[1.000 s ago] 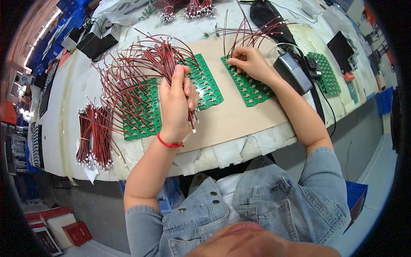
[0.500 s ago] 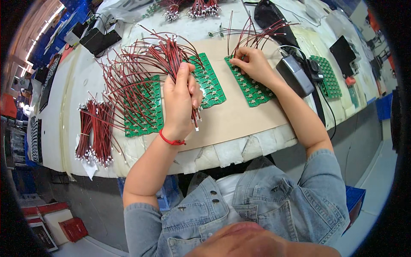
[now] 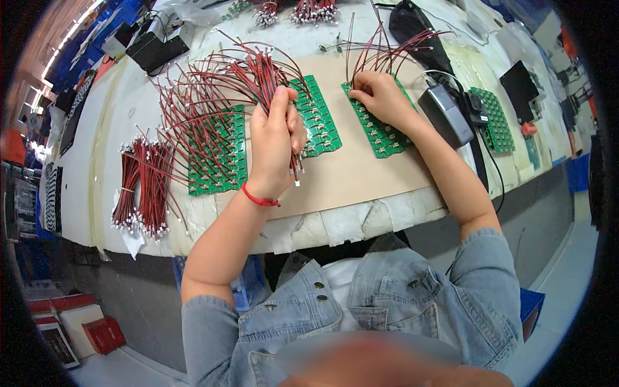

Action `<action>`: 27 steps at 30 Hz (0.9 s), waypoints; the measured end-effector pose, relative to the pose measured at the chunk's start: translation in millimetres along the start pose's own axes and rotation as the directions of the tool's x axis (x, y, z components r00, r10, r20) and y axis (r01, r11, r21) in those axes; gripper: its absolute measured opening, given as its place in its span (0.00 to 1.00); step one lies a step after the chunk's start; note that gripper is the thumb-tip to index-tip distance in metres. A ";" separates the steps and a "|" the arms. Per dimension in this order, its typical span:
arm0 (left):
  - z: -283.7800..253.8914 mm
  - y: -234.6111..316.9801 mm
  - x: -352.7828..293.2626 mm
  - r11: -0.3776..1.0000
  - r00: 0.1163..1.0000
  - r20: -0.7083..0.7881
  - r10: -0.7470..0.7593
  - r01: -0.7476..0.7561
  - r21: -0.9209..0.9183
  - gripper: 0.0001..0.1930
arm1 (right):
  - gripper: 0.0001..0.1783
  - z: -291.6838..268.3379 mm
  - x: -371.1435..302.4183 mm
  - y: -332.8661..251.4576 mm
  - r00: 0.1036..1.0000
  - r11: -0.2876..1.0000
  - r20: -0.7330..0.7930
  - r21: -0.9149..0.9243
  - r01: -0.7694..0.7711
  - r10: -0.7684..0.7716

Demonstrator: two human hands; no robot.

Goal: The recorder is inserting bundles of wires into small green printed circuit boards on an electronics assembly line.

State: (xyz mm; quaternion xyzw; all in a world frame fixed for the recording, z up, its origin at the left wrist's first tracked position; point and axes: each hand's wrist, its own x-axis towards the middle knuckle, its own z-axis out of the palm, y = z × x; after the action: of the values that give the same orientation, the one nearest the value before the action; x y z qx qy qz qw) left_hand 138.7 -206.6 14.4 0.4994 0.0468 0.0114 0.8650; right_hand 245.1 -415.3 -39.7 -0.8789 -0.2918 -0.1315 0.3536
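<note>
My left hand point(image 3: 276, 138) is closed round a bundle of thin red-and-black wires point(image 3: 265, 77) with small white plugs at their ends. The bundle leans upright over the gap between two green circuit boards. My right hand point(image 3: 382, 97) pinches at the far end of the right circuit board point(image 3: 385, 140); what lies between its fingertips is hidden. Several wires point(image 3: 387, 46) stand up from that far end. Beside my left hand, the middle circuit board point(image 3: 320, 126) has wires by its far edge. The left circuit board point(image 3: 219, 171) has many wires rising from it.
Tied wire bundles point(image 3: 151, 187) lie at the table's left. A grey power bank point(image 3: 445, 115) with cables sits right of my right forearm. Another green board point(image 3: 495, 132) lies beyond it. A black device point(image 3: 157, 50) stands far left; a black pouch point(image 3: 412, 32) lies far right.
The view has shifted slightly. Both hands keep nearly the same places, the left round the wire bundle and the right pinching at the right board's far end.
</note>
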 end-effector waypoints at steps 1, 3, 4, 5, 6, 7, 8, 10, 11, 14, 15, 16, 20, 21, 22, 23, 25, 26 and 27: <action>0.1 -0.1 0.8 1.000 1.000 0.002 -0.002 0.002 -0.019 0.12 | 0.09 -0.5 0.6 -2.1 1.000 1.000 0.003 0.007 0.009 -0.009; -2.8 -0.6 3.0 0.998 0.999 0.054 0.002 0.002 -0.069 0.13 | 0.10 -4.6 0.2 -5.5 0.990 0.991 0.050 0.029 -0.130 0.129; -4.0 -2.4 4.6 0.998 0.999 0.046 0.011 -0.008 -0.065 0.13 | 0.10 -4.2 -1.9 -3.1 0.989 0.985 0.026 0.088 -0.146 0.145; -3.9 -5.2 6.3 0.992 0.998 0.062 0.026 -0.018 -0.123 0.14 | 0.11 -5.7 -3.9 -2.2 0.989 0.987 -0.005 0.073 -0.145 0.146; -3.8 -7.2 7.3 0.983 0.996 0.073 0.040 -0.026 -0.181 0.15 | 0.13 -6.0 -4.6 -7.1 0.989 0.988 -0.031 0.058 -0.146 0.148; -4.4 -7.1 8.2 0.981 0.996 0.082 0.040 -0.024 -0.194 0.15 | 0.13 -6.7 -3.4 -12.0 0.990 0.988 -0.025 0.065 -0.139 0.141; -5.9 -7.4 9.9 0.981 0.996 0.072 0.044 -0.029 -0.192 0.15 | 0.14 -10.9 -1.5 -17.0 0.979 0.981 -0.071 -0.015 -0.194 0.192; -6.5 -7.8 10.7 0.978 0.993 0.067 0.101 -0.087 -0.190 0.16 | 0.15 -17.2 -1.4 -33.5 0.966 0.966 -0.108 -0.090 -0.244 0.234; -4.5 -7.1 8.9 0.987 0.996 0.030 0.083 -0.078 -0.140 0.16 | 0.16 -16.2 -4.6 -44.8 0.969 0.966 -0.033 0.085 -0.243 0.246; -6.3 -9.1 9.1 0.990 0.991 -0.002 0.133 -0.133 -0.054 0.17 | 0.15 -18.6 -16.6 -97.7 0.869 0.756 0.464 0.503 -0.419 0.172; -4.0 -8.0 7.5 0.989 0.989 -0.017 0.149 -0.150 -0.015 0.17 | 0.12 -12.5 -24.7 -109.6 0.828 0.675 0.550 0.569 -0.469 0.112; -2.4 -8.3 7.2 0.990 0.990 -0.019 0.142 -0.142 -0.013 0.17 | 0.12 -4.1 -32.6 -116.0 0.834 0.655 0.549 0.610 -0.446 0.056; -1.0 -11.3 6.7 0.983 0.983 -0.036 0.182 -0.181 0.028 0.17 | 0.12 -6.9 -34.6 -125.8 0.653 0.474 0.749 0.537 -0.698 0.112; -0.8 -12.1 7.2 0.979 0.979 -0.036 0.201 -0.200 0.027 0.17 | 0.11 -6.5 -34.4 -123.4 0.631 0.401 0.769 0.550 -0.732 0.096; -0.4 -12.8 7.0 0.980 0.980 -0.032 0.198 -0.197 0.028 0.17 | 0.11 -7.3 -33.9 -121.9 0.634 0.399 0.767 0.553 -0.732 0.098; -0.2 -13.3 6.1 0.973 0.974 -0.019 0.226 -0.225 0.060 0.17 | 0.10 -8.8 -33.4 -120.7 0.589 0.269 0.807 0.557 -0.786 0.048; -1.3 -15.6 5.7 0.969 0.972 0.036 0.234 -0.236 0.072 0.17 | 0.09 -11.6 -33.8 -116.3 0.555 0.133 0.832 0.550 -0.825 0.004; -0.6 -15.2 4.5 0.970 0.972 0.047 0.230 -0.233 0.070 0.17 | 0.09 -11.3 -34.0 -113.2 0.543 0.054 0.839 0.544 -0.837 -0.036; 1.1 -14.4 3.0 0.971 0.976 0.024 0.216 -0.217 0.097 0.17 | 0.08 -12.0 -34.1 -110.1 0.534 -0.026 0.842 0.533 -0.845 -0.076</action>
State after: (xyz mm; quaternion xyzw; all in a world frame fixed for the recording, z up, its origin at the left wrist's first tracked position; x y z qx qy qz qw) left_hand 141.4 -214.6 2.2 0.5438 -0.0133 0.0999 0.8331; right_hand 151.0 -374.2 13.9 -0.4404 -0.1031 0.5383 0.7111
